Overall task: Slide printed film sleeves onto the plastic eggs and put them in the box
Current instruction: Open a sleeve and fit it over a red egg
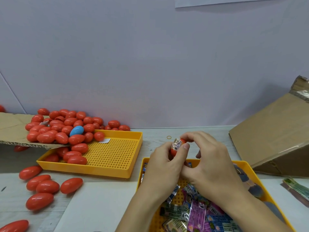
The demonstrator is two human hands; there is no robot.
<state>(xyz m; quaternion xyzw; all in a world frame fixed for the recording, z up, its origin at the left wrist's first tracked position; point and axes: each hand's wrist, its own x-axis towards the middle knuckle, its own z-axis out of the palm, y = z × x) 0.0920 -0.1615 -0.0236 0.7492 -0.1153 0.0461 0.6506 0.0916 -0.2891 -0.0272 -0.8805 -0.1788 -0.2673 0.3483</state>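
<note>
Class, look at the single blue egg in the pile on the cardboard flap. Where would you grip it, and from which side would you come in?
Grip the blue egg across its narrow middle, coming from above. It lies tilted on top of the red eggs, so its upper surface is exposed, while neighbours crowd its sides and underside. Fingers across the short width probably slip least.

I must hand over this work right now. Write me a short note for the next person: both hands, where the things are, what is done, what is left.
Left hand and right hand: both grip one red egg above the near tray, with a printed sleeve partly over its top.
Loose sleeves: in the near tray.
Bare eggs: piled on the cardboard and far tray; more on the table. One blue egg in the pile.
Box: right; inside hidden.
Done: cannot tell.
Left: finish this sleeve, box the egg, continue with the pile.
</note>
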